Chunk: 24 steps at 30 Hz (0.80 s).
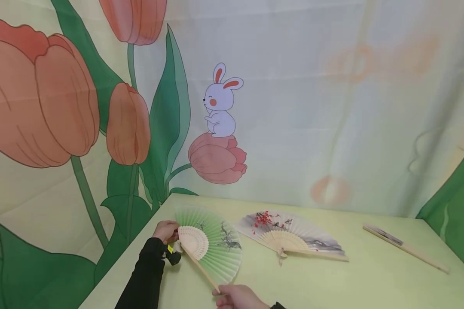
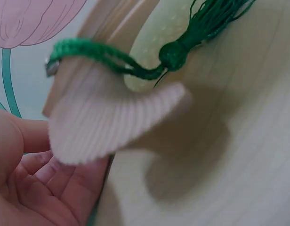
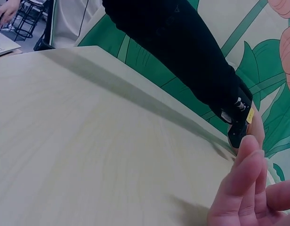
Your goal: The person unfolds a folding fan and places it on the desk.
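Observation:
A green folding fan [image 1: 216, 234] with a dark branch pattern is spread wide at the table's left. My left hand [image 1: 166, 231] holds it near the pivot, where the pale ribs meet. In the left wrist view, a green tassel [image 2: 173, 56] hangs by a cord from the fan's pivot end [image 2: 102, 117]. The lower outer stick's tip is pinched by my right hand [image 1: 239, 297]. Beside it lies an open white and grey fan [image 1: 305, 236] with red blossoms. Farther right rests a folded fan [image 1: 404, 248]. In the right wrist view, the green fan is mostly out of sight.
The pale yellow-green table [image 1: 313, 283] ends at a printed cloth backdrop [image 1: 286, 107] behind and to the sides. In the right wrist view, part of a laptop [image 3: 4, 46] and another person's hand [image 3: 6, 12] appear at the far left.

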Tool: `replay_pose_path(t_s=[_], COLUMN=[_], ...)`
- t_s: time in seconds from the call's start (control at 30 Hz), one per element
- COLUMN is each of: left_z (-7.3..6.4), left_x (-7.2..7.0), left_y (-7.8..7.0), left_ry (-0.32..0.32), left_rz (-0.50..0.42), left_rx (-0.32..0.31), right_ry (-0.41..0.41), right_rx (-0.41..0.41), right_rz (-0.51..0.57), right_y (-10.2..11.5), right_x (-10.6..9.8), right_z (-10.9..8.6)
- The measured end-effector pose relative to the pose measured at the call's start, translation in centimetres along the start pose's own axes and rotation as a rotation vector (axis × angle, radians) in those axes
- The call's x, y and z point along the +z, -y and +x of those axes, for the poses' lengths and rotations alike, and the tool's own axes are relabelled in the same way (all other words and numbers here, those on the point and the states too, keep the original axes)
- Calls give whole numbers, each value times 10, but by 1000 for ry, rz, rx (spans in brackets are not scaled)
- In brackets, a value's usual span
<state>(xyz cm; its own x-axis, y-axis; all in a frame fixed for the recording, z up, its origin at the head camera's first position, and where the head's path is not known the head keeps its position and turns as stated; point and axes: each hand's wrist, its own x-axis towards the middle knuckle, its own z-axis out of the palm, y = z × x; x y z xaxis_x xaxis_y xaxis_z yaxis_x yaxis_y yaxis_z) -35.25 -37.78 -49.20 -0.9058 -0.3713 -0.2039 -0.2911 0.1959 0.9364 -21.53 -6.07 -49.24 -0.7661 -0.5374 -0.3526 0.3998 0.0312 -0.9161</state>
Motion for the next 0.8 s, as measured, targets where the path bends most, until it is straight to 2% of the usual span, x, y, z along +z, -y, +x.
replay_pose_path(t_s=[0.13,0.33,0.67,0.8], left_z=[-2,-4,-3,-5], left_x=[-1,2,-1,-2], left_y=[-8,-6,-8,-8], left_ry=[-24,-62,-65,-59], left_rz=[-14,-43,-159,-223], left_rx=[-15,-27,-38,-16], right_ry=[1,-37,-16,-18], right_rx=[-19,-32,-26,-36], right_rz=[0,-46,-70,-167], right_y=[3,1,1,1], right_x=[3,9,11,10], right_z=[3,7,1,-2])
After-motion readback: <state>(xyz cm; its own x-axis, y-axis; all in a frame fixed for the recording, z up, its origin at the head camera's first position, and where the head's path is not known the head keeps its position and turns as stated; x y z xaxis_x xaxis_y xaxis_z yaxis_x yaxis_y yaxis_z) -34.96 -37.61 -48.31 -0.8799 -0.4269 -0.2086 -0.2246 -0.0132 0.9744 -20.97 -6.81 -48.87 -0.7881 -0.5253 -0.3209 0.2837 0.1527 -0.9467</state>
